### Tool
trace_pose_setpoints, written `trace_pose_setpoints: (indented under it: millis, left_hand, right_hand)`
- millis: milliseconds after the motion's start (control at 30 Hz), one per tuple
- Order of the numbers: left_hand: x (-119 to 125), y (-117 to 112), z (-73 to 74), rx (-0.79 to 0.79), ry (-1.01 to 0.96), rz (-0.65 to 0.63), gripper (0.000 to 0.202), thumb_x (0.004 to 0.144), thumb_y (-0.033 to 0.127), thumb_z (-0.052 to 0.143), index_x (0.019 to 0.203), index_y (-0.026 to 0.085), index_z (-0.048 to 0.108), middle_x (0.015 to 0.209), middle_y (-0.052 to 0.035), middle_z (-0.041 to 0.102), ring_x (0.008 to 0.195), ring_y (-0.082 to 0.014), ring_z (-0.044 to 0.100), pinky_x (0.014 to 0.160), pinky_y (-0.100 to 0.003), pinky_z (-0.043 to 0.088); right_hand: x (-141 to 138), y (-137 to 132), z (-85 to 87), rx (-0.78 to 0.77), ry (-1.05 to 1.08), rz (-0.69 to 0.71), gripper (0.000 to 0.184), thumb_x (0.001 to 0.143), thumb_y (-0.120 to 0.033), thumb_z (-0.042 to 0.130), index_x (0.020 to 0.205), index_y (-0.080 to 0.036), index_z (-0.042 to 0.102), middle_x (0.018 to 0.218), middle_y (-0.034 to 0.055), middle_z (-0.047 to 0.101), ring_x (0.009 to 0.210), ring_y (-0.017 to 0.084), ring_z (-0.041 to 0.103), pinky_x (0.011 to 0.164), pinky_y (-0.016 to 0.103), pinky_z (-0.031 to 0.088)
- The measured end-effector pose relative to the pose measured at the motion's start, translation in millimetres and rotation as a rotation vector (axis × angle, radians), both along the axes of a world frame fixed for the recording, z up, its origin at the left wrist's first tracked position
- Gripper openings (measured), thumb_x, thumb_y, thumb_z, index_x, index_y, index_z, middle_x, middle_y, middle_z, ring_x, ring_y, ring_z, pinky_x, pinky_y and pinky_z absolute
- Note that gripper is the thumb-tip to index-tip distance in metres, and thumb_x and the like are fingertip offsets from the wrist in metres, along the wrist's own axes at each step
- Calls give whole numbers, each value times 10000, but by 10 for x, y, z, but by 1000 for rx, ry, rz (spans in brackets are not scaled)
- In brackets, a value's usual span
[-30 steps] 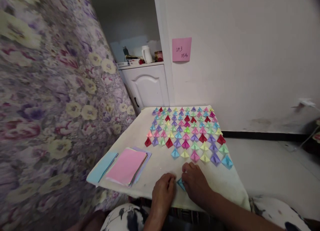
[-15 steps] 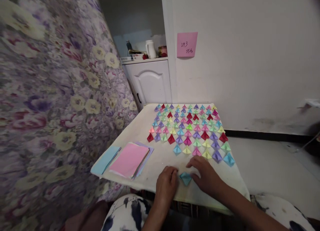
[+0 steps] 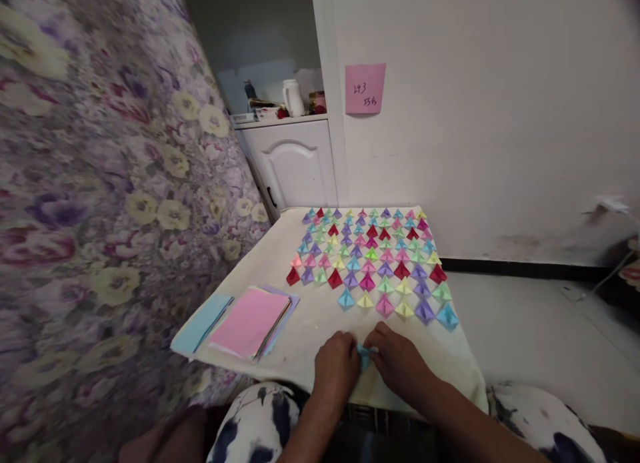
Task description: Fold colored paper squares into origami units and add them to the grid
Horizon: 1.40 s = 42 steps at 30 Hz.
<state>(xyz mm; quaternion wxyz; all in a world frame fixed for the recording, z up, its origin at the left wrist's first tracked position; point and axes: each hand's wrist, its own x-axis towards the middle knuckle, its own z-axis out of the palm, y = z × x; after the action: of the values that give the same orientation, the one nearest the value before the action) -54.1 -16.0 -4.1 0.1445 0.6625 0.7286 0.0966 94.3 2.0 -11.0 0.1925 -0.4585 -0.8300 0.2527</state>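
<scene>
A small light-blue folded paper piece (image 3: 365,355) sits at the near edge of the cream-covered table (image 3: 280,269), pinched between both my hands. My left hand (image 3: 336,370) closes on its left side, and my right hand (image 3: 397,361) closes on its right side. Most of the piece is hidden by my fingers. Just beyond my hands, several rows of small folded paper shapes (image 3: 370,263) in red, purple, pink, green, yellow and blue cover the far half of the table.
A stack of flat paper sheets with pink on top (image 3: 250,321) and a blue sheet (image 3: 200,323) lie at the table's left front. A floral curtain (image 3: 100,203) hangs left. A white wall with a pink note (image 3: 365,88) and a white cabinet (image 3: 293,163) stand behind.
Both hands have closed in on the blue piece, which lay flat and exposed between them half a second ago. My right hand drew back from the rows toward the table edge.
</scene>
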Motion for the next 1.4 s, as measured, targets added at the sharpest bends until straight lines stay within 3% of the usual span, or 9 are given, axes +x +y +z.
trace_pose_setpoints:
  millis: [300, 500, 867, 1067, 1233, 1400]
  left_hand:
    - [20, 15, -54, -12, 45, -11, 187, 763, 119, 427, 795, 200, 593, 854, -42, 641, 828, -175, 587, 671, -262, 355]
    - [39, 7, -94, 4, 32, -1, 177, 774, 119, 417, 807, 190, 576, 855, -52, 624, 816, -183, 585, 669, -269, 358]
    - [-42, -36, -85, 56, -87, -48, 204, 850, 190, 388, 835, 195, 591, 840, -39, 624, 811, -160, 586, 713, -238, 382]
    - [-185, -116, -63, 63, -141, -26, 288, 897, 214, 316, 905, 195, 603, 875, -54, 650, 850, -164, 598, 752, -237, 400]
    - [-208, -170, -108, 49, -151, -2, 280, 888, 194, 329, 924, 210, 606, 901, -44, 663, 856, -162, 604, 752, -234, 407]
    - [-195, -165, -107, 37, -145, 5, 271, 884, 202, 342, 908, 215, 612, 912, -44, 664, 880, -165, 604, 771, -237, 403]
  right_hand:
    - [-84, -10, 6, 60, -135, 14, 217, 860, -163, 389, 846, -206, 601, 914, 39, 542, 753, 142, 573, 659, 238, 383]
    - [-164, -14, -61, 117, -249, 26, 206, 838, -143, 407, 831, -191, 607, 897, 59, 569, 740, 171, 573, 629, 268, 372]
    - [-96, -6, -75, 86, -127, 29, 225, 852, -133, 390, 876, -206, 602, 913, 41, 553, 769, 145, 569, 661, 240, 397]
    - [-36, 9, -20, 114, 57, -56, 159, 758, -134, 530, 882, -201, 604, 922, 38, 531, 900, 176, 504, 761, 251, 392]
    - [-136, -10, -11, 172, -50, -32, 60, 747, -203, 585, 800, -195, 612, 884, 40, 526, 870, 195, 467, 729, 278, 363]
    - [-237, -2, -71, 224, -181, -12, 74, 746, -139, 547, 752, -169, 615, 883, 58, 535, 857, 203, 455, 732, 308, 329]
